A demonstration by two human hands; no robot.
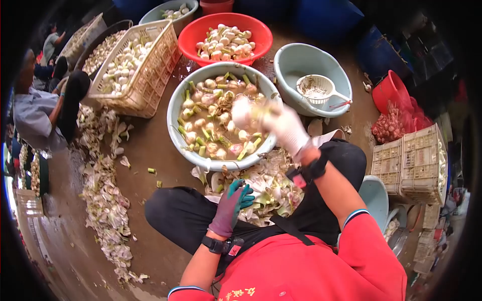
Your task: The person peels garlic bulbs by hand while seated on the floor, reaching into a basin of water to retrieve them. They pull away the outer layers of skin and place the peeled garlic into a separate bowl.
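My right hand point(283, 125), in a white glove and blurred by motion, is raised over the rim of a pale blue basin point(173, 113). It grips a pale peeled bulb point(242, 111) above the murky water, where several bulbs and green stalks float. In a purple and teal glove, my left hand point(232, 205) hangs low between my knees over a heap of peelings point(266, 188) on my lap. Its fingers are curled; whether it holds anything I cannot tell.
A red basin point(188, 32) of peeled bulbs stands behind the blue one. At the left, a cream crate point(150, 75) holds more bulbs. An empty blue basin point(288, 65) with a white scoop point(316, 90) sits right. Peelings point(103, 200) litter the floor; another person point(40, 113) crouches left. Stacked crates point(411, 160) stand right.
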